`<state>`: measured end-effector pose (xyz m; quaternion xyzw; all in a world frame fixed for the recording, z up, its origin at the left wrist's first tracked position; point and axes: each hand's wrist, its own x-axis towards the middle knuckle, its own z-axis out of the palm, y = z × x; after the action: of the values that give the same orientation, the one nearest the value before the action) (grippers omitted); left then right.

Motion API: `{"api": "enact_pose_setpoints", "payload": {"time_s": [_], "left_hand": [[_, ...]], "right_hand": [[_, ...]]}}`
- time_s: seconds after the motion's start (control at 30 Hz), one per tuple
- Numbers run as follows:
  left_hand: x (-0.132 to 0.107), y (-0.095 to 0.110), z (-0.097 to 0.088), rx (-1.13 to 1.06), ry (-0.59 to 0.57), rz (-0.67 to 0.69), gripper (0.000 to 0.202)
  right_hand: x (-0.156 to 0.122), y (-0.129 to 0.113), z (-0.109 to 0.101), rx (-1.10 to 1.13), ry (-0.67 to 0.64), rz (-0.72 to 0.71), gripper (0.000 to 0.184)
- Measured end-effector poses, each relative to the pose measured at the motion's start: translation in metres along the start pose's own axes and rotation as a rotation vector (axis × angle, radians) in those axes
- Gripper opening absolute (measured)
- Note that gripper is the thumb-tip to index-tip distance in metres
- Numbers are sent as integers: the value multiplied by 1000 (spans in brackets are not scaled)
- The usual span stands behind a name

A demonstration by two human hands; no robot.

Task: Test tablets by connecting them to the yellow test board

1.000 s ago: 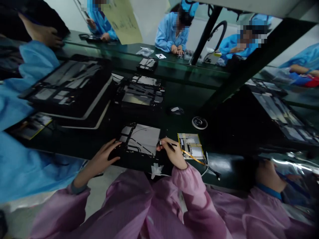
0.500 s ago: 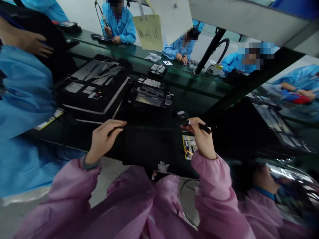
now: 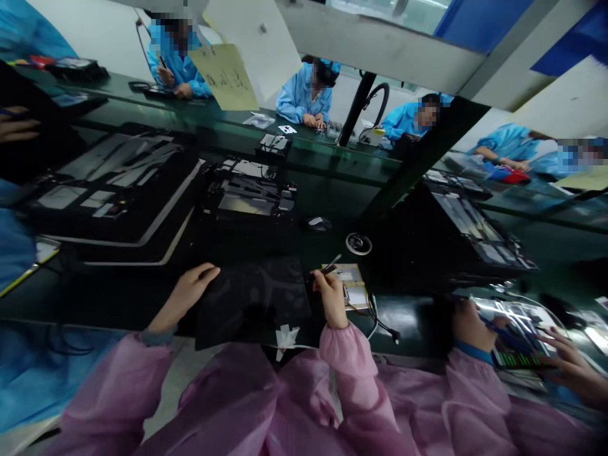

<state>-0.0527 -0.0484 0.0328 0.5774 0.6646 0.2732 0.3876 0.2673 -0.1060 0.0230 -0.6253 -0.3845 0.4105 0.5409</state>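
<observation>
A flat black panel (image 3: 254, 294) lies in front of me at the bench's near edge, with faint reflections on its surface. My left hand (image 3: 187, 294) is closed at the panel's far left corner, thumb and fingers pinched together there. Near the far right corner, my right hand (image 3: 331, 297) is closed around a slim dark tool (image 3: 330, 268) with a light, thin end pointing up and right; its exact kind is unclear. White tape (image 3: 286, 337) sits at the panel's near edge. A yellow-edged tray (image 3: 354, 278) with light parts is just beyond my right hand.
Stacked black device panels (image 3: 114, 177) stand at left, with more panels (image 3: 251, 190) ahead and another stack (image 3: 475, 221) at right. A computer mouse (image 3: 318, 223) and a round object (image 3: 358, 244) lie beyond. Cables (image 3: 380, 323) lie right; a co-worker's hands (image 3: 475, 326) work there.
The view has swung right. Both my hands appear lower and further left, the right one nearer the panel's corner. The panel's top surface shows more clearly.
</observation>
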Motion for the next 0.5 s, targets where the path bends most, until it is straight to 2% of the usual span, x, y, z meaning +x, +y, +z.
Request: {"api": "enact_pose_setpoints", "payload": {"time_s": [0.07,0.13,0.2,0.23,0.27,0.33,0.37,0.43,0.5], "left_hand": [[-2,-4,3,119,117,104,37],[-12,-8,7,201,285,248,44],[-32,-17,10,264,346,347,57],[-45,-23,12,285,304,360,64],[-60,-31,13,298,203,347,70],[-85,-45,15,360,8,273,80],[-94,-51,15,393,-53,237,81],[-99,-59,14,445,-104,227,77],[-87,-61,11,463,-108,292,71]], "right_hand": [[1,0,7,-223,82,-126,38],[-2,-1,11,-373,142,-283,29],[-8,-2,14,-445,133,-363,23],[-12,-1,15,-462,106,-361,23],[-15,0,16,-475,78,-345,24],[-23,2,18,-513,43,-309,25],[-27,4,19,-544,33,-299,26],[-35,8,19,-616,36,-292,27],[-40,12,17,-664,81,-281,26]]}}
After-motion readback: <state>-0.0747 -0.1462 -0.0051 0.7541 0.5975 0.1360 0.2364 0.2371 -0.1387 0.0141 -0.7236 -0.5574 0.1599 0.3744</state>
